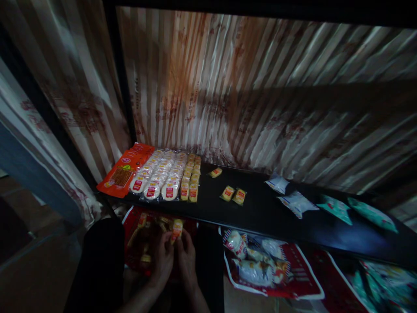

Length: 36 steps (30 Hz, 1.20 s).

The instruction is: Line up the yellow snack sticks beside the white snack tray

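Note:
Between my two hands I hold a small yellow-wrapped snack packet (177, 229) with a red label, just below the shelf's front edge. My left hand (163, 256) grips its left side, and my right hand (186, 258) pinches its right side. Under them lies a red bag (129, 257) with several like packets inside. On the black shelf (208, 208), rows of yellow packets (189, 180) stand beside rows of round white wrapped snacks (159, 176). Two loose yellow packets (233, 194) lie to their right, with another yellow packet (215, 172) behind.
An orange snack bag (125, 169) lies at the shelf's left end. White packets (298, 203) and green packets (371, 214) lie at the right. A red bag of snacks (302, 276) sits below. A dark post (120, 69) and striped curtain (228, 91) border the shelf.

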Motion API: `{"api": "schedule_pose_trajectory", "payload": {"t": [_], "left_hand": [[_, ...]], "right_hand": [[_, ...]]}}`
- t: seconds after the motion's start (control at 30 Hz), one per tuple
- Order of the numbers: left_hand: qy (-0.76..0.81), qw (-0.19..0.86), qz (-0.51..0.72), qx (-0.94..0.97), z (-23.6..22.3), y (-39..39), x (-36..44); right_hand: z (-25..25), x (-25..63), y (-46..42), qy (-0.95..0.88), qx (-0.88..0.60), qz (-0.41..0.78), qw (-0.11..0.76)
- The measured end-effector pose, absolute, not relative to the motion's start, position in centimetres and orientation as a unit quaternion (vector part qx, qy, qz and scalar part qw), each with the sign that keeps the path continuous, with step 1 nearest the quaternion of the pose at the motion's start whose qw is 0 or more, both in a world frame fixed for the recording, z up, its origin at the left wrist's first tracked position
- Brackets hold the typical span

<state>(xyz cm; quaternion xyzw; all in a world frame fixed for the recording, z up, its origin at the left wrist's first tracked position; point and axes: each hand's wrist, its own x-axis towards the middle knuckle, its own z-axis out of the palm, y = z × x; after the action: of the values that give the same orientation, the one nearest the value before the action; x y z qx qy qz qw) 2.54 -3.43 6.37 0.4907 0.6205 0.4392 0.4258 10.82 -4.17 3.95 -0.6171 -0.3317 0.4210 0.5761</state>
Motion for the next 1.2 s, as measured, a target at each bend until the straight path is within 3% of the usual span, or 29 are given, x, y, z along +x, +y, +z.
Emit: {"api": "schedule_pose_trajectory", "payload": {"t": [0.4, 1.2], "left_hand": [[0.576, 0.385, 0.455, 0.559, 8.9, -2.4, 6.3], [0.522, 0.472, 0.420, 0.573, 11.8, 3.4, 12.8]], "right_hand": [[6.0, 14.1, -3.5, -0.321, -0.639, 0.358, 0.600], [9.0, 22.2, 2.9, -0.352, -0.654, 0.321, 0.588]]}}
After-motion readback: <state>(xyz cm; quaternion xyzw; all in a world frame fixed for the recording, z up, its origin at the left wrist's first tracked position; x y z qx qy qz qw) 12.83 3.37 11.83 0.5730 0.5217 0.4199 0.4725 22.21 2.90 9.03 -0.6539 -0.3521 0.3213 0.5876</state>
